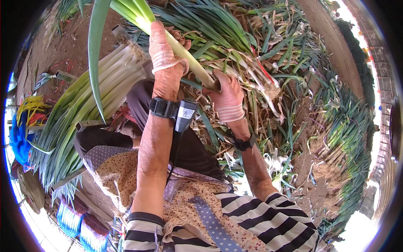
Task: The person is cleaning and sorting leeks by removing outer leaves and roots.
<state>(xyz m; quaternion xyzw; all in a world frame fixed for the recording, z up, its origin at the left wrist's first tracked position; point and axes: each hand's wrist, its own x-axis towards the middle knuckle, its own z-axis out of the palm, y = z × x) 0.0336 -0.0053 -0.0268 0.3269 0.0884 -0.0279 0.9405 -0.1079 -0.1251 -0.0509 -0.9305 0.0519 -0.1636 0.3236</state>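
Observation:
A thick, long-stalked green onion (191, 63) slants across the space before me, its pale shank pointing down to the right and its leaves up to the left. My left hand (161, 48), in a pinkish striped work glove, is wrapped round the shank near where it turns green. At the lower end, my right hand (228, 98), gloved alike, is closed on the root end; its fingertips partly hide that end. One long leaf (95, 59) hangs down left of my left forearm. Left of my knee, a stack of green onions (90, 86) with whitish shanks rests on a metal frame.
Untrimmed green onions (222, 31) lie ahead on the ground, among stripped, dry leaves (260, 109). A long row of onions (348, 151) runs along the right. Blue ties (19, 136) and yellow ties (32, 110) hang at the far left. Metal frame bars (67, 179) stick out there.

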